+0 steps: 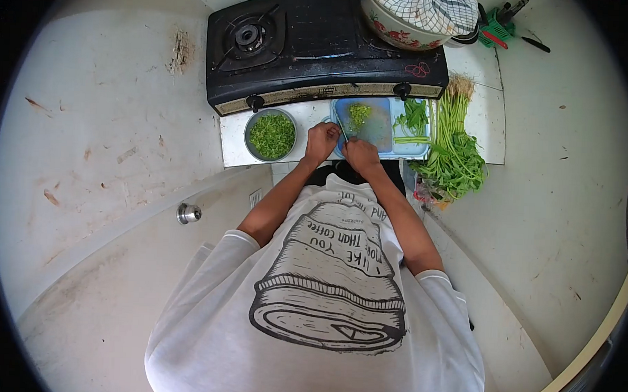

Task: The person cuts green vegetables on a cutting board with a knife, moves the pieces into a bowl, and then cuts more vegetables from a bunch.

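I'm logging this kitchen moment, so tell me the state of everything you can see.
Bowl: uncovered, full of chopped greens
Pot: covered by checked cloth
Left burner: bare, no flame visible
Blue board: holding chopped pile
Leafy bunch: roots attached
Knife: in right hand
Left hand: fingers bent, grip unclear

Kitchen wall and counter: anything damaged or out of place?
Yes. The wall left of the stove has a rough brown patch, as if flaking. Right of the blue tray, the leafy bunch hangs past the counter's front edge instead of lying fully on it.
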Demonstrator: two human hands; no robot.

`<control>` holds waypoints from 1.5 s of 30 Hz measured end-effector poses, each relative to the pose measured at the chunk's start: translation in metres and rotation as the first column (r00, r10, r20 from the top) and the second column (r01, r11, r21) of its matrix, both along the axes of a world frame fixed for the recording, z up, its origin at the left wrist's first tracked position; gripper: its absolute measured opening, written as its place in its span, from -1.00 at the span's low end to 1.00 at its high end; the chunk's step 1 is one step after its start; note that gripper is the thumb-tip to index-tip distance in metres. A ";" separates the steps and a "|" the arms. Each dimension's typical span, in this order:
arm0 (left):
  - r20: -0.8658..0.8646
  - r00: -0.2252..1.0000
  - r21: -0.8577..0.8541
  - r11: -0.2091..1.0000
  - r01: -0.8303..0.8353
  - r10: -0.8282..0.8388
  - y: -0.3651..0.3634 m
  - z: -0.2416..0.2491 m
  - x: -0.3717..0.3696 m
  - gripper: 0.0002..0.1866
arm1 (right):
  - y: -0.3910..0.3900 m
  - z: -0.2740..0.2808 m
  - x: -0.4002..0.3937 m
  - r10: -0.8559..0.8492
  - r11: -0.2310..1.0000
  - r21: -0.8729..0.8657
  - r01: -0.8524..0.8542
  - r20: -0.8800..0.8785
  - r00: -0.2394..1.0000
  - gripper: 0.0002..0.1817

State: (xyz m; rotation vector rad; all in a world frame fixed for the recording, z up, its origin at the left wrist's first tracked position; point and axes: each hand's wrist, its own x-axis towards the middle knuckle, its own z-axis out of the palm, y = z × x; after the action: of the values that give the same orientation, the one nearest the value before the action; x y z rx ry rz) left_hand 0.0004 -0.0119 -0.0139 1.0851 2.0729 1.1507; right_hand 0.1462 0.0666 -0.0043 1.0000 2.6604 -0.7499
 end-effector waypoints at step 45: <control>-0.096 0.995 -0.013 0.999 0.038 -0.039 0.004 0.011 0.001 -0.87 | -0.004 0.013 0.018 0.041 0.997 -0.064 -0.044 -0.038 0.998 -0.55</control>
State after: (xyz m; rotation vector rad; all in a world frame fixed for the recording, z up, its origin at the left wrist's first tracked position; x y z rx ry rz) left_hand 0.0013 -0.0078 -0.0030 1.1909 2.1195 1.0862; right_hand 0.1643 0.0627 0.0088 0.9190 2.6610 -0.8478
